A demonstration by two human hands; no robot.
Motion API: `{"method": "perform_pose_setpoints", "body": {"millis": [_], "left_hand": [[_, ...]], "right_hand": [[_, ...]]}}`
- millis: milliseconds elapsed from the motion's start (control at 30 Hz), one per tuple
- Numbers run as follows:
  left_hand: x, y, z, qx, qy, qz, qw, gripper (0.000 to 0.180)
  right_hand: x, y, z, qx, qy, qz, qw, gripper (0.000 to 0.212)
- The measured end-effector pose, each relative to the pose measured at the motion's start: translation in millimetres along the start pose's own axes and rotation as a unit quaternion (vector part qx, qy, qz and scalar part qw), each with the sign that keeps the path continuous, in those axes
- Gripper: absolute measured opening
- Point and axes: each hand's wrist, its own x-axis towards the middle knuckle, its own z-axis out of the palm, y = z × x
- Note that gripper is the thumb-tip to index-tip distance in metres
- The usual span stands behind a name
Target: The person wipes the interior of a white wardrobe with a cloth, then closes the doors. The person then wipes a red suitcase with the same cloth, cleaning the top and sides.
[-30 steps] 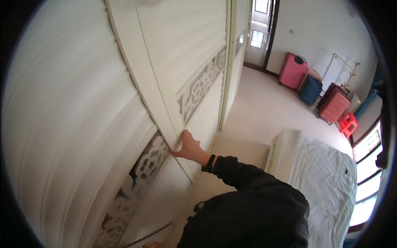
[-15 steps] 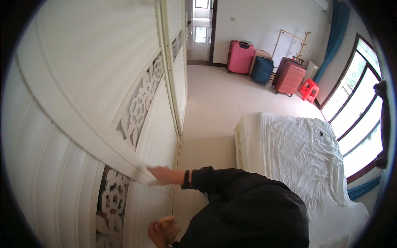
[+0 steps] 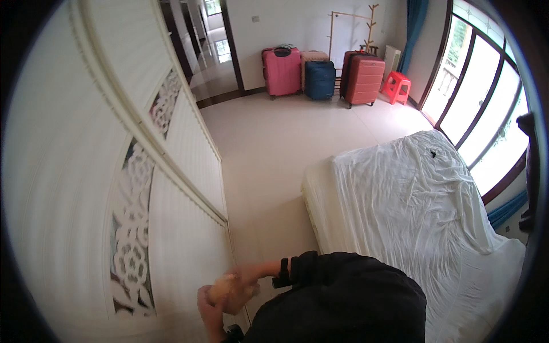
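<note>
Low in the head view, my two hands meet in front of the white louvred wardrobe doors [image 3: 68,188]. My left hand [image 3: 210,306] is closed around a tan, crumpled, cloth-like bundle [image 3: 223,287], blurred by motion. Coming across from the right in a black sleeve, my right hand [image 3: 247,284] is against the bundle and my left hand. Its fingers are smeared, so their grip does not show. Nearest the hands on the wardrobe is a carved floral panel [image 3: 130,254] set in a door.
A bed [image 3: 400,211] under a wrinkled white sheet stands to the right, a small black object [image 3: 433,153] on it. Along the far wall are suitcases [image 3: 283,74], a coat rack [image 3: 369,28] and a red stool [image 3: 397,87]. Tiled floor [image 3: 263,154] runs between bed and wardrobe toward a doorway [image 3: 217,74].
My right hand has left the door's edge and come down to the bundle at my left hand. The view has turned, so the room appears shifted left.
</note>
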Motion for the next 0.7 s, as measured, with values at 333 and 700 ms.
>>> {"method": "perform_pose_setpoints", "body": {"millis": [333, 700], "left_hand": [[173, 39, 108, 0.040, -0.158, -0.063, 0.985, 0.038], [385, 28, 176, -0.043, -0.254, 0.013, 0.966, 0.035]], "right_hand": [[-64, -56, -178, 0.101, 0.101, 0.034, 0.989, 0.033], [-14, -30, -336, 0.076, 0.260, 0.049, 0.962, 0.033]]}}
